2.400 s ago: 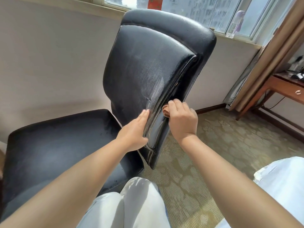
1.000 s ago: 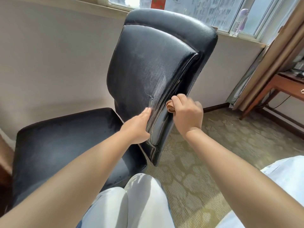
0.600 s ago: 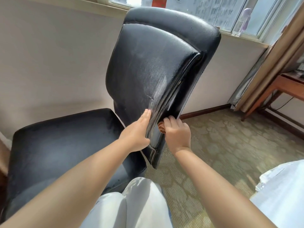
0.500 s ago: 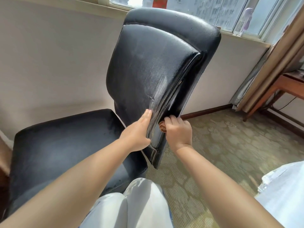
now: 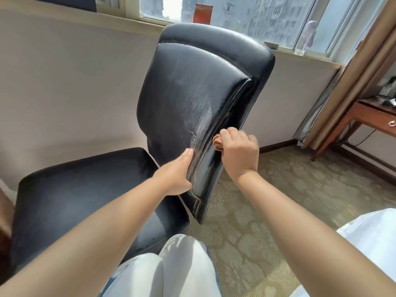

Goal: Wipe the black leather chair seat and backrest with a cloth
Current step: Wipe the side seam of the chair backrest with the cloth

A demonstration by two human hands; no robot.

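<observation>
My left hand (image 5: pixel 174 175) lies flat, fingers straight, bracing the backrest (image 5: pixel 188 93) front – my right hand (image 5: pixel 240 152) grips the bunched brown cloth (image 5: pixel 218 142) against its side edge. I'd press firmly along the seam groove – overlapping strokes; the seat (image 5: pixel 85 189) waits below

One chair (image 5: pixel 192 99), one cloth (image 5: pixel 218 142) (mostly hidden in the right hand (image 5: pixel 240 153)), two hands counting the left hand (image 5: pixel 174 174), one bottle (image 5: pixel 307 37), one surface (image 5: pixel 372 116), one curtain (image 5: pixel 364 67)
</observation>
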